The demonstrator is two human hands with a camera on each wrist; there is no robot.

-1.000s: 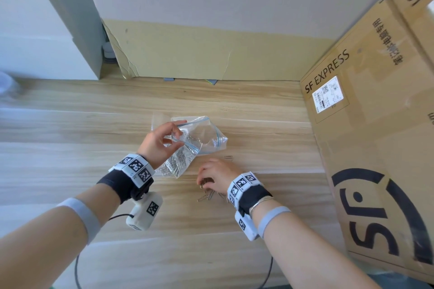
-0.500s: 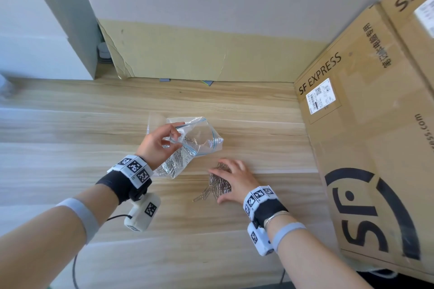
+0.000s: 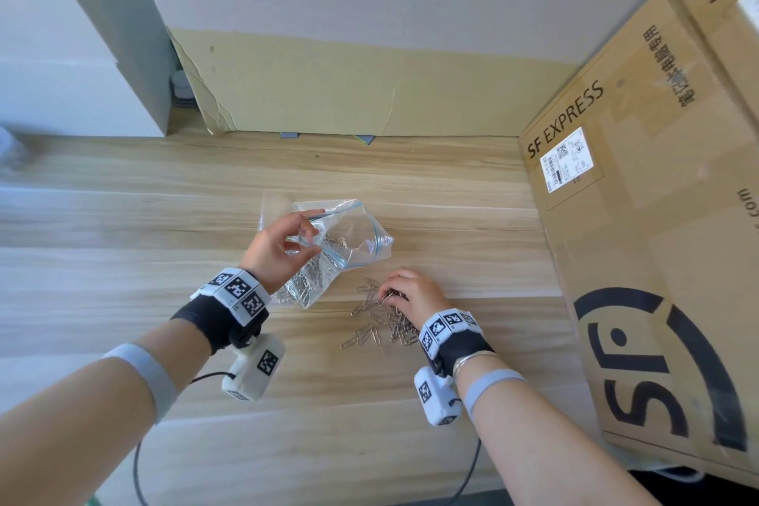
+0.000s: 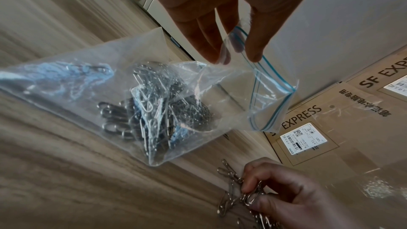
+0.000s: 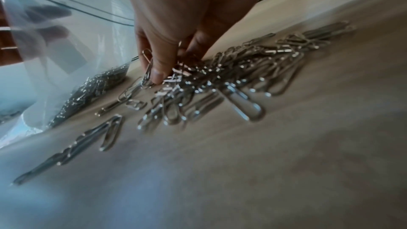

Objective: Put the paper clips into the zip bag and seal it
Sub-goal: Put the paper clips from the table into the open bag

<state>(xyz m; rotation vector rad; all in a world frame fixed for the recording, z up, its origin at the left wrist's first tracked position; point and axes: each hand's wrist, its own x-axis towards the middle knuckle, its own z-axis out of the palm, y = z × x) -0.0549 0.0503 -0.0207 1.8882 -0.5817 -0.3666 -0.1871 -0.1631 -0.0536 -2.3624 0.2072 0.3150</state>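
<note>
Right hand [image 3: 410, 288] was flat on the loose clips half a second ago; now its fingers are curled and bunched on a clump of paper clips [image 3: 380, 318] at the top of the pile. The right wrist view shows thumb and fingertips [image 5: 158, 74] pinching several at once. So this looks like another scoop starting, not the last one: plenty of clips are spread on the table [image 3: 410, 423] under and beside that hand.

Left hand [image 3: 279, 246] has not moved. It pinches one lip of the zip bag [image 3: 349, 234] at the blue zip strip; in the left wrist view, thumb on one side, fingers [image 4: 211, 41] on the other. Mouth is held open and lifted.

Bag position: on the table just left of and behind the pile, bottom corner resting on the wood, mouth end raised. A good load of clips [image 4: 154, 107] sits in the low end already.

Orientation: in the head view the bag's long axis runs diagonally, from low end near the left wrist up to the mouth, which faces right and away, toward the cardboard box [image 3: 657, 218]. Loose clips lie every which way, mostly flat.

Judgement: roughly halfway on loading; sealing not started. Next drop needs the clump carried over the lifted lip.
</note>
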